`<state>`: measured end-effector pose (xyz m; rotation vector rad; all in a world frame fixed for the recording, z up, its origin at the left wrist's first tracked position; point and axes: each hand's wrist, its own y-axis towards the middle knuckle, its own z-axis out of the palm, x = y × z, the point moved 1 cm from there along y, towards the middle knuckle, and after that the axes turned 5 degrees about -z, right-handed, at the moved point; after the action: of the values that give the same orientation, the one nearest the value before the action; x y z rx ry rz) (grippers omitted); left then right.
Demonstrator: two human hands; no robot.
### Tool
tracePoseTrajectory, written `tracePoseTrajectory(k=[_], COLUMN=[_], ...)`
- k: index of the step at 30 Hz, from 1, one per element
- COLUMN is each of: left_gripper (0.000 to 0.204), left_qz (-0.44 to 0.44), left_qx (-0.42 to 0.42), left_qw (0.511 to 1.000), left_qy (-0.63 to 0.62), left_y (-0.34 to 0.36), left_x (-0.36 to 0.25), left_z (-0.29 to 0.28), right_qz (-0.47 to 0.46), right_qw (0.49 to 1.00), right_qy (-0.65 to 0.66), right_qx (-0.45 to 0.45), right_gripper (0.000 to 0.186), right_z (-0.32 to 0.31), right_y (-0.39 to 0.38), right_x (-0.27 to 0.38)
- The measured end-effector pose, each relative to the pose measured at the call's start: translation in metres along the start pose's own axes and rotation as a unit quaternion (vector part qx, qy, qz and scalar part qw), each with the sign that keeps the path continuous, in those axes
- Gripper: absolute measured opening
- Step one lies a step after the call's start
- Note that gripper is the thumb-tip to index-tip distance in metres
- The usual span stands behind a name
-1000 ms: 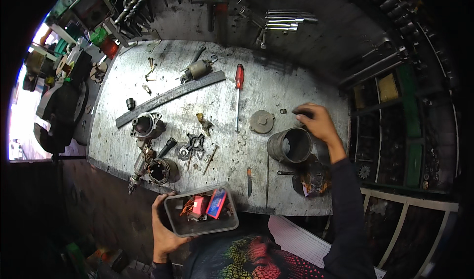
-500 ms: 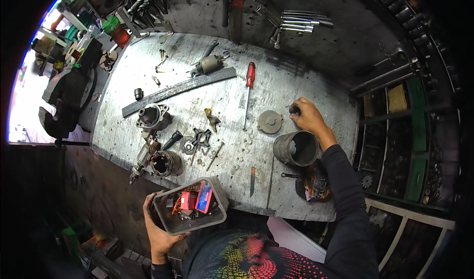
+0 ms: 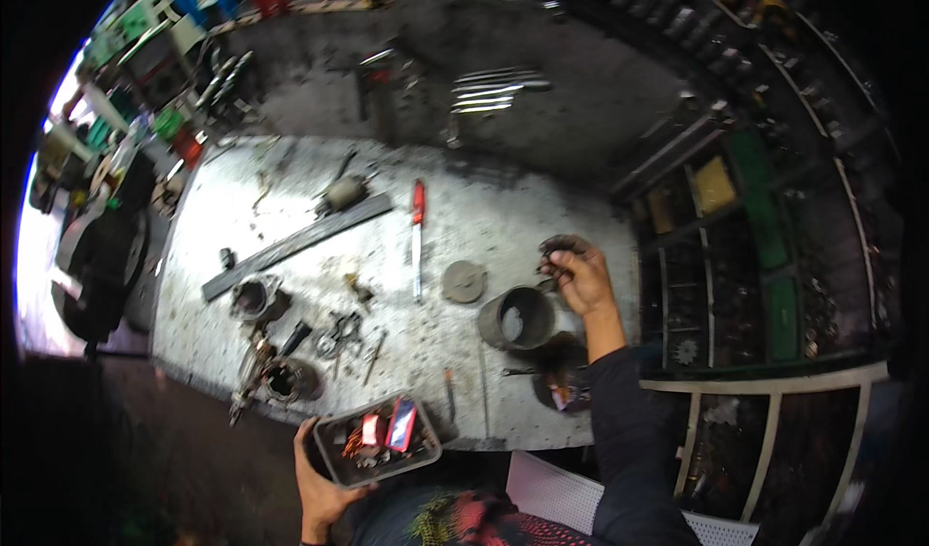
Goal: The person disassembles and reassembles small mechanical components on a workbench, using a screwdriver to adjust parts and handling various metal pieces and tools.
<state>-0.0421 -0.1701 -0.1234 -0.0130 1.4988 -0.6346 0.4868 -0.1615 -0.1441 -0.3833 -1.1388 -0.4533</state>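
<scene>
My left hand (image 3: 324, 483) grips the side of a grey plastic bin (image 3: 397, 467) at the table's near edge. Inside it lie a red box (image 3: 370, 430), a red-and-blue box (image 3: 401, 424), copper-coloured wire and small dark bits. Over the table's right side, my right hand (image 3: 584, 275) is raised with its blackened fingers curled together. Whatever is between them is too dark and blurred to name. Just left of that hand stands an open metal cylinder (image 3: 495, 325). Beyond the cylinder lies a round grey metal cover (image 3: 464, 281).
A red-handled screwdriver (image 3: 418, 207) and a long flat bar (image 3: 300, 246) lie on the worktable (image 3: 426, 343). Motor housings (image 3: 290, 380) and small metal parts occupy its left side. A bench vise (image 3: 102, 275) stands beyond the left edge; shelving (image 3: 764, 256) rises at the right.
The whole view has shifted, with the table now lower and further left. My right hand has turned and lifted slightly, fingers still curled. My left hand keeps hold of the bin.
</scene>
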Motion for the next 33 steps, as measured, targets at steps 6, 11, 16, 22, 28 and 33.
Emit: tracePoseTrajectory(k=[6, 11, 16, 22, 28, 33], left_gripper=[0.13, 0.126, 0.124, 0.12, 0.116, 0.111], left_qz=[0.044, 0.039, 0.055, 0.1, 0.091, 0.084], left_qx=[0.027, 0.047, 0.042, 0.078, 0.084, 0.088], left_qw=[0.989, 0.993, 0.98, 0.975, 0.974, 0.982], left_qy=[0.141, 0.104, 0.189, 0.185, 0.19, 0.148], left_y=[0.017, 0.024, 0.028, 0.024, 0.023, 0.024], left_x=[-0.007, -0.004, -0.002, 0.0, 0.007, 0.018], left_z=[0.003, 0.001, -0.004, -0.01, -0.012, -0.013], right_qz=[-0.038, -0.033, 0.062, 0.166, -0.068, -0.033], right_qw=[0.997, 0.998, 0.996, 0.975, 0.799, 0.757], right_qy=[0.036, 0.034, 0.056, -0.139, -0.597, -0.651], right_qx=[-0.059, -0.036, 0.021, 0.057, -0.013, -0.041], right_gripper=[0.023, 0.024, 0.019, 0.019, 0.029, 0.028], right_z=[0.019, 0.065, 0.134, 0.175, 0.172, 0.169], right_y=[-0.063, -0.099, -0.135, -0.137, -0.09, -0.074], right_x=[0.059, 0.089, 0.07, -0.035, -0.117, -0.134])
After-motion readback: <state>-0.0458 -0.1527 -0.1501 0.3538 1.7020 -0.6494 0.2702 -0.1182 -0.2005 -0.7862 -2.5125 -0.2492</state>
